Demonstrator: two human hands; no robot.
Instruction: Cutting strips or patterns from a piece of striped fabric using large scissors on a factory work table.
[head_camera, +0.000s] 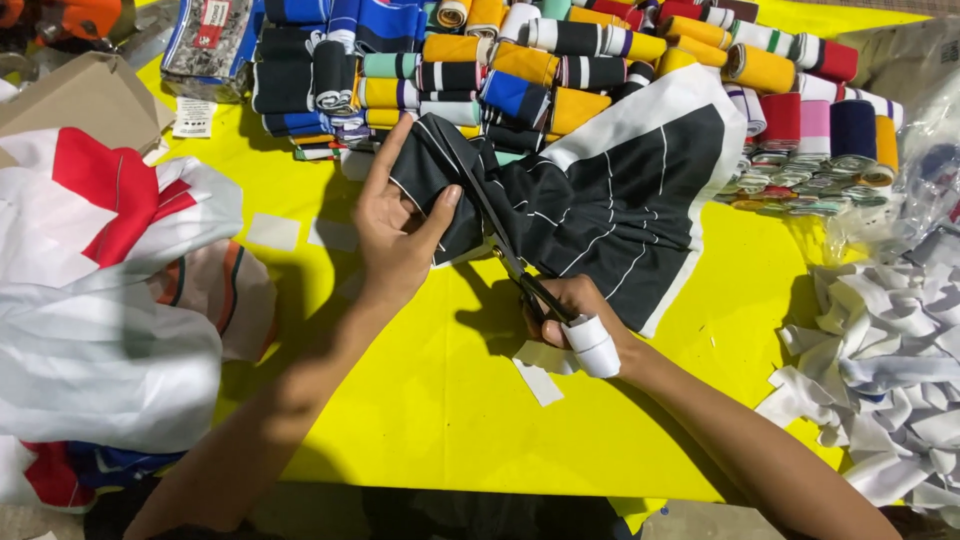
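A black cloth piece with thin white lines and a white border (620, 200) lies spread on the yellow table (430, 400). My left hand (395, 235) pinches and lifts the cloth's left edge between thumb and fingers. My right hand (575, 315), with white tape wrapped around the thumb, grips a pair of scissors (495, 225). The blades point up and to the left, running along the black cloth next to my left hand. A small white scrap (540, 383) rests just below my right hand.
Rolled and folded striped cloth bands in many colours (520, 70) fill the far side. A heap of white cloth strips (890, 370) sits at the right. White, red and orange fabric in plastic (110, 300) lies at the left, a cardboard box (80, 95) behind it.
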